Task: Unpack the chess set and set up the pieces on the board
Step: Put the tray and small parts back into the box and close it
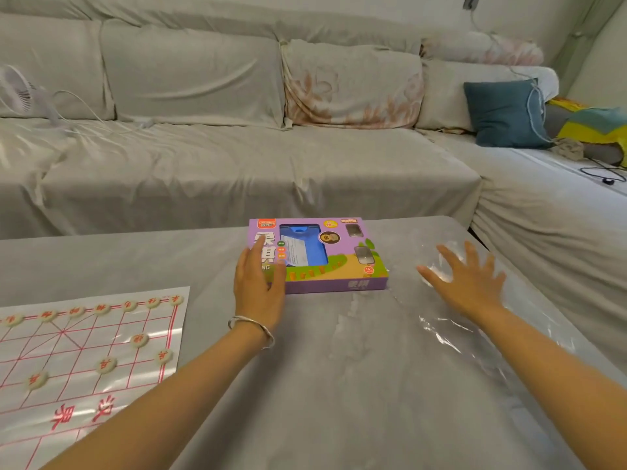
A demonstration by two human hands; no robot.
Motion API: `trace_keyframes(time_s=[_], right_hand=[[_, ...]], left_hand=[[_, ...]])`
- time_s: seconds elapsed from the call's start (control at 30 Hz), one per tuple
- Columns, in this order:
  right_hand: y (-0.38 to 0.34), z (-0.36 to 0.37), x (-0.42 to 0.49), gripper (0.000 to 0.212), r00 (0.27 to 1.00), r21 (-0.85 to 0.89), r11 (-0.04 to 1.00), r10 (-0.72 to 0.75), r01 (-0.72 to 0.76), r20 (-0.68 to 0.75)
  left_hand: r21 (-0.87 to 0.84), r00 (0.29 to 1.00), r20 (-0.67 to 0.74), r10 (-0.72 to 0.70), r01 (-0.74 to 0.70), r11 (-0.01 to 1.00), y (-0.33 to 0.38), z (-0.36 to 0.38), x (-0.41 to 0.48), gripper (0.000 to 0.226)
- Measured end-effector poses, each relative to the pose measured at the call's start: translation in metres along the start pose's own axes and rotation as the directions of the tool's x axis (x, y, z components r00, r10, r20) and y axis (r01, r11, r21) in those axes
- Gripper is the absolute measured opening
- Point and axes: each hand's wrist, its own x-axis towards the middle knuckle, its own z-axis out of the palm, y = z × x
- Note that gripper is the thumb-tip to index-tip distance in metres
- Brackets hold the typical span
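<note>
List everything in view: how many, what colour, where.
chess box: one, purple, middle of the table
board sheet: one, white with red lines, table's left side
chess pieces: about eleven, cream with red characters, on the board sheet
plastic wrap: one, clear, table's right side
table: one, grey, foreground
sofa: one, pale grey, behind the table
cushion: one, blue, sofa's right end
fan: one, white, sofa's left end
bracelet: count unclear, silver, left wrist
left hand: one, open, on the box's left edge
right hand: one, open, over the plastic wrap
</note>
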Motion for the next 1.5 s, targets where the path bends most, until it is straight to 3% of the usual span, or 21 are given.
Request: trace_keyframes(time_s=[0.03,0.1,0.23,0.37,0.5,0.57,0.63,0.7,0.77,0.87,0.93,1.0,1.07,1.17,1.2,1.27,1.33,1.4,1.5], right_hand=[[0.013,0.004,-0.002,0.077,0.992,-0.016,0.997,0.071,-0.069,0.108],[0.029,0.020,-0.011,0.075,0.975,-0.034,0.999,0.038,-0.031,0.219],[0.037,0.041,-0.036,0.054,0.997,-0.009,0.999,-0.037,0.038,0.062],[0.040,0.035,-0.082,0.052,0.998,0.027,0.999,-0.035,0.034,0.055],[0.013,0.029,-0.161,0.071,0.979,0.085,0.987,-0.148,0.137,0.137],[-0.012,0.030,-0.202,0.081,0.946,0.175,0.956,-0.267,0.236,0.182],[-0.040,0.030,-0.239,0.087,0.896,0.231,0.911,-0.389,0.340,0.215],[-0.064,0.033,-0.263,0.066,0.857,0.315,0.876,-0.448,0.364,0.254],[-0.081,0.030,-0.278,0.042,0.847,0.537,0.793,-0.472,0.288,0.243],[-0.089,0.011,-0.292,0.035,0.896,0.799,0.594,-0.399,0.090,0.196],[-0.077,0.003,-0.290,0.037,0.958,0.688,0.705,-0.282,0.171,0.051],[-0.061,0.001,-0.286,0.043,0.988,0.535,0.833,-0.147,0.144,-0.037],[-0.057,0.004,-0.291,0.046,0.997,0.606,0.795,-0.038,-0.009,0.065],[-0.074,0.016,-0.310,0.049,0.974,0.647,0.749,-0.014,-0.140,0.227],[-0.083,0.016,-0.317,0.047,0.972,0.690,0.710,-0.032,-0.142,0.233],[-0.106,0.009,-0.331,0.044,0.968,0.851,0.496,-0.073,-0.173,0.240],[-0.124,-0.001,-0.340,0.046,0.955,0.949,0.204,-0.126,-0.241,0.270],[-0.137,-0.011,-0.342,0.048,0.940,0.958,0.027,-0.189,-0.285,0.285],[-0.149,-0.016,-0.339,0.046,0.955,0.969,-0.055,-0.188,-0.242,0.228]], left_hand=[[-0.035,0.999,0.015,0.033,-0.033,0.999,0.006,0.004,-0.008,0.051],[-0.096,0.992,0.085,0.088,-0.080,0.992,0.014,0.014,-0.025,0.054],[-0.085,0.963,0.214,0.164,-0.149,0.985,0.027,0.026,-0.068,0.054],[-0.049,0.941,0.312,0.128,-0.118,0.992,0.028,0.021,-0.103,0.059],[-0.037,0.907,0.413,0.088,-0.080,0.996,0.032,0.011,-0.138,0.048],[-0.025,0.876,0.459,0.149,-0.155,0.988,0.031,0.000,-0.156,0.047],[0.058,0.831,0.517,0.206,-0.275,0.960,0.023,-0.017,-0.172,0.060],[0.194,0.809,0.559,0.181,-0.340,0.920,0.008,-0.039,-0.184,0.081],[0.319,0.813,0.575,0.087,-0.321,0.892,-0.003,-0.064,-0.193,0.096],[0.459,0.773,0.634,-0.021,-0.355,0.814,-0.007,-0.091,-0.207,0.108],[0.513,0.741,0.666,-0.091,-0.366,0.776,-0.003,-0.095,-0.212,0.106],[0.550,0.739,0.654,-0.159,-0.320,0.771,0.003,-0.093,-0.212,0.078],[0.563,0.751,0.632,-0.193,-0.273,0.781,0.009,-0.092,-0.213,0.058],[0.522,0.764,0.609,-0.215,-0.182,0.833,0.014,-0.091,-0.216,0.053],[0.493,0.756,0.616,-0.221,-0.151,0.857,0.017,-0.091,-0.218,0.051],[0.377,0.728,0.653,-0.208,-0.075,0.923,0.025,-0.089,-0.226,0.052],[0.084,0.716,0.667,-0.208,0.205,0.975,0.041,-0.093,-0.238,0.061],[-0.145,0.695,0.672,-0.257,0.464,0.874,0.061,-0.097,-0.247,0.054],[-0.312,0.749,0.575,-0.330,0.574,0.757,0.075,-0.097,-0.245,0.063]])
